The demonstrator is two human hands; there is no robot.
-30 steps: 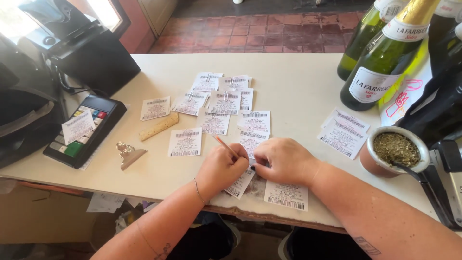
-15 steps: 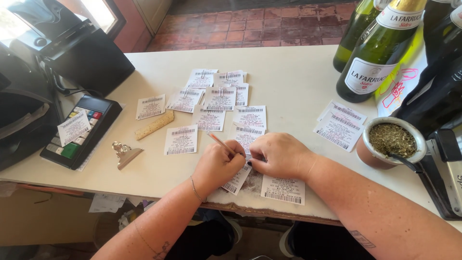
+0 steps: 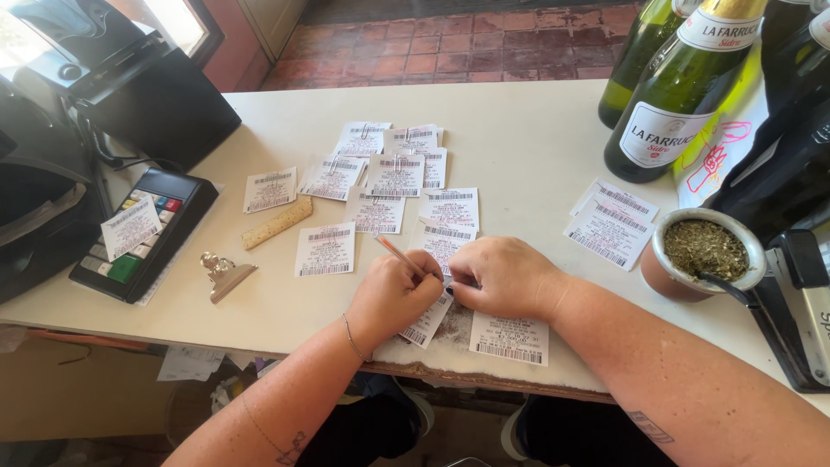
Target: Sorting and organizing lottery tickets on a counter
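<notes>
Near the counter's front edge, the left hand (image 3: 393,294) grips a pencil (image 3: 399,256) over a printed slip (image 3: 428,320) while the right hand (image 3: 501,277), fingers curled down, pins it; firm pinning should keep marks steady.

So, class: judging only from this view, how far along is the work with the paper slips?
Done, apparently: about a dozen slips lie spread in rows. In hand: the left hand holds a pen over one slip beside the right hand. Possibly left: two slips lying apart.
</notes>
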